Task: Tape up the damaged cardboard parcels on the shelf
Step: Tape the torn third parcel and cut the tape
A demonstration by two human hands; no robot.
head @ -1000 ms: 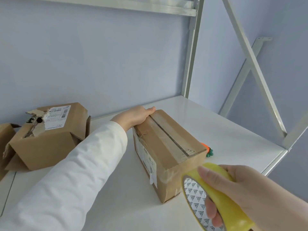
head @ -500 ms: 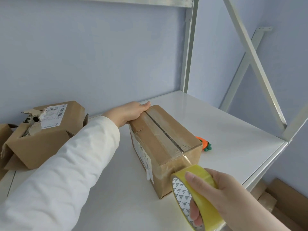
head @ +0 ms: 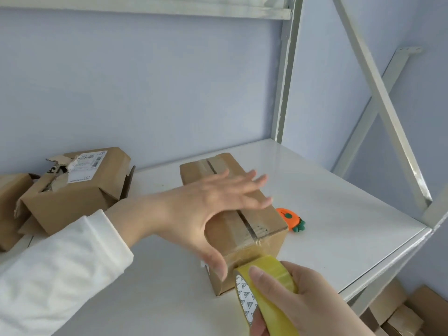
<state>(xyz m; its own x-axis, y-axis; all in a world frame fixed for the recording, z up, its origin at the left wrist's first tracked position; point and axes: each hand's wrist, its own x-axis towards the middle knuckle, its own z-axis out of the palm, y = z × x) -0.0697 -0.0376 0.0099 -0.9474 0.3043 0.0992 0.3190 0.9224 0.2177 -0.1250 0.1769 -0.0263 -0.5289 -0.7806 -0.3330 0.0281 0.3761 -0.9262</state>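
Note:
A long cardboard parcel (head: pixel 263 229) lies on the white shelf (head: pixel 339 209), its top seam running away from me. My left hand (head: pixel 206 207) is spread flat over the middle of its top, fingers apart, thumb down along the near left side. My right hand (head: pixel 298 301) grips a yellow tape roll (head: pixel 261 292) held against the parcel's near end face. A torn parcel (head: pixel 72 190) with a white label and ripped top stands at the left. Part of another box (head: pixel 9 209) shows at the far left edge.
An orange carrot-shaped cutter (head: pixel 291 218) lies on the shelf just right of the parcel. Metal uprights and diagonal braces (head: pixel 378 112) close the right side. The shelf's front edge runs at the lower right, with more cardboard boxes (head: pixel 397 309) on the floor below.
My left hand has come off the parcel's far end and slid toward me, now flat on its middle. The tape roll has moved up against the near end face.

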